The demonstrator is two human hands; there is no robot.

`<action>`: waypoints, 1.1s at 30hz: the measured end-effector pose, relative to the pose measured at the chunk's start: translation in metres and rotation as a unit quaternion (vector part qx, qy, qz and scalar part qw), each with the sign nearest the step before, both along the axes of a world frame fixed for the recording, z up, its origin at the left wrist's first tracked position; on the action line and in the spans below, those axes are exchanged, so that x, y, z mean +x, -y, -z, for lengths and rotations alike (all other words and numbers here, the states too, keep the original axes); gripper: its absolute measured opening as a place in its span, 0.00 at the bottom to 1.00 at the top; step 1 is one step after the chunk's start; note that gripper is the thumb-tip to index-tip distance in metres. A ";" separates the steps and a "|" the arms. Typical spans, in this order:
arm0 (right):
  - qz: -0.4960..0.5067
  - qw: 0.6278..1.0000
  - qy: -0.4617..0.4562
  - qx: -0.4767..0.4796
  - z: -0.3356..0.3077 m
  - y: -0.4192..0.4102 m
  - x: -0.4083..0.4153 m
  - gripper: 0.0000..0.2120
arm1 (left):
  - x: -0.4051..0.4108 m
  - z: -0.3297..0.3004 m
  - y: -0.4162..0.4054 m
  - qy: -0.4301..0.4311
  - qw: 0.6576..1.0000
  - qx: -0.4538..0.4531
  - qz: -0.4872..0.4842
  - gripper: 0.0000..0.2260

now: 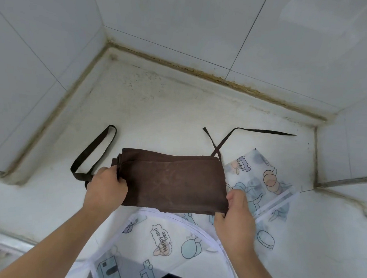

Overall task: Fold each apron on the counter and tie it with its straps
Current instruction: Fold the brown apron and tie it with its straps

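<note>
The left hand (106, 187) has its fingers curled round the left end of the brown apron (174, 181), where the folded layers stack up. The right hand (236, 216) pinches the apron's near right corner, thumb on top and the other fingers tucked under the cloth.

The apron is folded into a flat, wide shape. It sits between the two hands, on the white counter (158, 107). Its right and near parts lie over a see-through apron with cartoon pictures (259, 172).

A brown loop strap (92, 151) comes out from the left end and lies on the counter, just beside the left hand. Two thin tie straps (242, 131) come out at the far right corner. They cross each other, and one runs far to the right.

White wall tiles (184, 17) stand behind the counter. Dark, dirty lines run where the tiles meet the counter.
</note>
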State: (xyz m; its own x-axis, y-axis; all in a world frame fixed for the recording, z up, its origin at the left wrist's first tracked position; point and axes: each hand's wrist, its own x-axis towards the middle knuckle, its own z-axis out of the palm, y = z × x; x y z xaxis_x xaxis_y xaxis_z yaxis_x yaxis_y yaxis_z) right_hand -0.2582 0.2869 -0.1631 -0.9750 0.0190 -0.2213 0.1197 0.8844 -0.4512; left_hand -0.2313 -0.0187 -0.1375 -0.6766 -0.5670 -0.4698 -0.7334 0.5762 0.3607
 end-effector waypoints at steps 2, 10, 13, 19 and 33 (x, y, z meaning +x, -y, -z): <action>-0.029 0.999 -0.004 0.046 0.002 -0.003 0.003 0.26 | 0.003 0.004 0.000 0.009 1.000 -0.013 0.013 0.04; -0.114 0.989 0.092 -0.007 -0.014 -0.007 0.002 0.42 | 0.016 0.015 -0.016 -0.122 0.975 -0.182 0.047 0.29; -0.124 0.991 0.036 -0.033 -0.033 0.015 -0.005 0.44 | 0.010 0.015 -0.034 -0.217 0.947 -0.144 0.189 0.30; -0.247 0.964 -0.032 0.095 0.023 0.051 -0.027 0.28 | 0.021 0.075 -0.030 -0.066 0.937 -0.141 0.314 0.27; -0.275 0.949 -0.001 0.156 0.041 0.036 -0.019 0.29 | 0.024 0.076 -0.034 -0.046 0.925 -0.156 0.342 0.31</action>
State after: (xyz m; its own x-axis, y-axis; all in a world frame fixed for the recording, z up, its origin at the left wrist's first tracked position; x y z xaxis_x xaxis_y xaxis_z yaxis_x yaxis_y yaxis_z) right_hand -0.2775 0.2513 -0.2046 -0.8568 -0.4289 -0.2862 -0.3999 0.9031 -0.1562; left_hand -0.2074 0.0155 -0.2139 -0.9564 -0.0886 -0.2784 -0.1322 0.9811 0.1416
